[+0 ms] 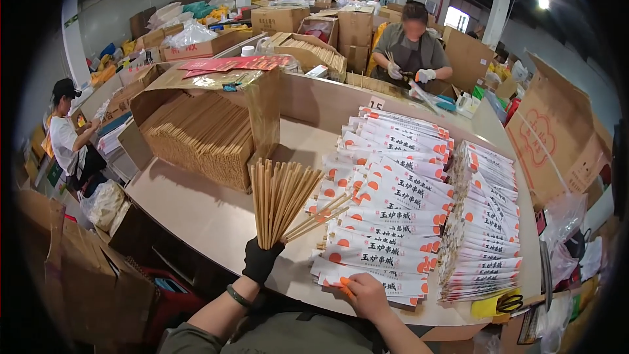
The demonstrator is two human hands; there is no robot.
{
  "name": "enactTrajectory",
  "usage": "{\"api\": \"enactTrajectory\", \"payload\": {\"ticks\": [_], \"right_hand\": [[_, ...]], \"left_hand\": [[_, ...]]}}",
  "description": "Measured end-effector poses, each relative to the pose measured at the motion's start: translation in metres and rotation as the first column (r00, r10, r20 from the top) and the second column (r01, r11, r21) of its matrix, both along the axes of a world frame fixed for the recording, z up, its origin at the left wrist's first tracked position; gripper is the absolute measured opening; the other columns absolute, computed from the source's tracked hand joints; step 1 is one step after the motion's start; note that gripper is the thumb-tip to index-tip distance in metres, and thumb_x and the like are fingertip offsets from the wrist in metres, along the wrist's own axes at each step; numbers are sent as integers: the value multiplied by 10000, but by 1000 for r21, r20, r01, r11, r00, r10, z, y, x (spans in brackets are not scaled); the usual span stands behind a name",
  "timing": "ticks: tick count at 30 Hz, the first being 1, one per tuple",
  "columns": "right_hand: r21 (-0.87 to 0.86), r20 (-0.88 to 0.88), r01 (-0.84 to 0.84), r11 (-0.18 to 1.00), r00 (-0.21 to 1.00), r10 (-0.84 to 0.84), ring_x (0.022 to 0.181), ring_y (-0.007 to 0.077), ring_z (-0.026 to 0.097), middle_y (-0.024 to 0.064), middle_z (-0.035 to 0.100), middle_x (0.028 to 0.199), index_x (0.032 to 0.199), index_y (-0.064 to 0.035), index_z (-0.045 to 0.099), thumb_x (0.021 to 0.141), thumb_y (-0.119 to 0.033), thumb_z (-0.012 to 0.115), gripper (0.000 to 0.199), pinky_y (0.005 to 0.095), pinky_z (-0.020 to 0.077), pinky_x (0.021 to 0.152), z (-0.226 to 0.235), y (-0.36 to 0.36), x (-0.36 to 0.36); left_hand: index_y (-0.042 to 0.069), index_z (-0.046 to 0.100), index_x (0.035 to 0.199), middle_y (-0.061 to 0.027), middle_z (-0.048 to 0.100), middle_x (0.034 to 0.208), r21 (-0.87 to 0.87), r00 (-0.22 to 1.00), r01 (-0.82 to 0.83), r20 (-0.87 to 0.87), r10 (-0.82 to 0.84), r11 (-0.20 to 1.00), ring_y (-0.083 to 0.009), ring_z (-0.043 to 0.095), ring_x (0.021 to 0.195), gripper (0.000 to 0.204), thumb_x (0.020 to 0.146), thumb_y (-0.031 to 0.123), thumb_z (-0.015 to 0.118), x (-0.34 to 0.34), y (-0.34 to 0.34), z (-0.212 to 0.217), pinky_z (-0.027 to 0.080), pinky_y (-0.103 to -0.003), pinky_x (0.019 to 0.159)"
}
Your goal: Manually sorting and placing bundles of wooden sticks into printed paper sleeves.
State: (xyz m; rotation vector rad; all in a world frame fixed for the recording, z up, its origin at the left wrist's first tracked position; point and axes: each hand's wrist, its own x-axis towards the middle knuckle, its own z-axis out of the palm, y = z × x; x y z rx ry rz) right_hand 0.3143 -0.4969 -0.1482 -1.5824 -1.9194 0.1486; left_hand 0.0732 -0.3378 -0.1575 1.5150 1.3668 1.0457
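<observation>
My left hand (262, 261), in a black glove with a bracelet at the wrist, is closed around a fanned bunch of wooden chopsticks (278, 200). Some of the sticks splay to the right, over the edge of a pile of white paper chopstick sleeves (400, 190) with orange dots and dark lettering. At the near end of that pile, my right hand (369, 296), with orange finger covers, pinches the edge of a paper sleeve (400, 286). A second stack of sleeves (481, 223) lies to the right.
An open carton (265, 115) packed with wooden sticks lies on its side on the table (196, 203), red packets (229, 64) on top. Yellow-handled scissors (496, 304) lie near right. A co-worker (413, 49) works beyond the partition; another person (72, 134) stands at left. Cartons surround the table.
</observation>
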Motion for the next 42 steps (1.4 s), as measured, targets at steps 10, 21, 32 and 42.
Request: {"api": "enactTrajectory", "payload": {"ticks": [10,21,32,42], "right_hand": [[-231,-651,206,951,694,-308,644,71,457,-12,500,714,742,-15,607,775,-80,771,180,234,378,574,64,32,33],[-226,-573,105,969,790,-219,615,116,432,32,494,697,776,25,633,759,-51,770,158,266,373,557,69,23,31],[90,10,31,995,999,-32,747,275,585,82,612,777,809,-87,704,744,-146,711,88,388,473,682,66,24,32],[231,237,32,972,968,-88,796,265,552,73,539,830,987,-43,623,812,-120,623,191,390,446,699,38,43,7]], "left_hand": [[-4,685,903,-77,693,788,-21,957,291,-11,-291,957,-142,642,724,274,773,219,779,-31,9,20,512,-297,662],[-15,658,975,-62,679,831,-82,887,412,-192,-420,908,-130,618,776,303,750,146,781,-57,21,44,508,-307,696],[-3,657,1064,-89,702,926,46,794,530,-378,-476,847,-140,648,811,340,773,138,763,-49,29,42,530,-301,719],[11,674,920,-82,691,821,-63,975,158,166,-146,985,-178,668,760,163,826,144,677,37,6,15,534,-319,678]]}}
